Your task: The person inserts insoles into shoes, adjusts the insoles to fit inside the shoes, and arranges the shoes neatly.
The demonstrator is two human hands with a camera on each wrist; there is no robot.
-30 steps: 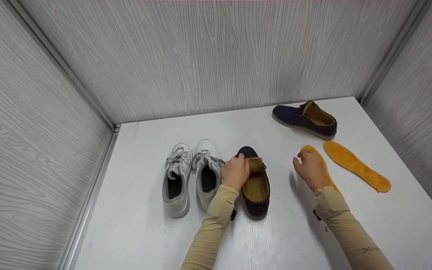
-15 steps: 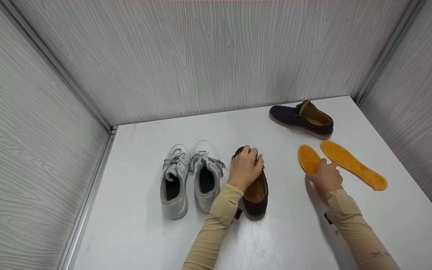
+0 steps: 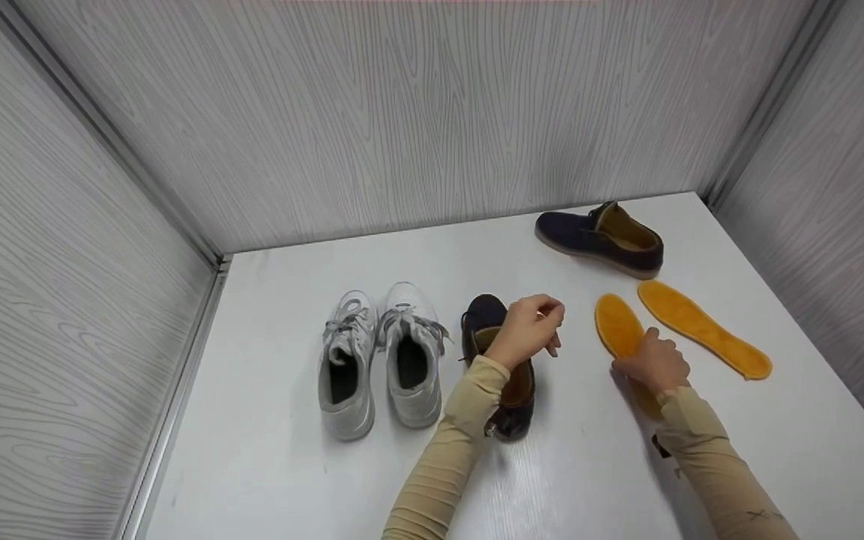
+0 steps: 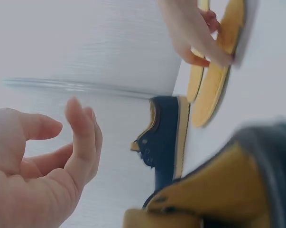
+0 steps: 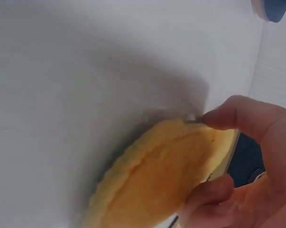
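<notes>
My right hand [image 3: 653, 365] grips a fuzzy orange insole [image 3: 616, 322] by the edges of its middle; in the right wrist view the thumb lies on one edge and fingers on the other. A second orange insole [image 3: 702, 328] lies flat to its right. Over the near dark shoe [image 3: 486, 310], with its tan lining, hovers my left hand [image 3: 528, 328], fingers loosely bent and nothing between them. That hand [image 4: 48, 166] also looks empty in the left wrist view, apart from the shoe. Part of the shoe's opening is hidden by the hand and wrist.
A pair of white sneakers, the left sneaker [image 3: 348, 367] and the right sneaker [image 3: 411, 360], stands left of the dark shoe. The other dark shoe [image 3: 601, 238] sits near the back wall [image 3: 402, 112]. Wood-grain panels close in the white table [image 3: 282, 300].
My right hand has moved onto the insole and taken hold of it. The left hand has let go of the dark shoe's tongue and lifted off to the right.
</notes>
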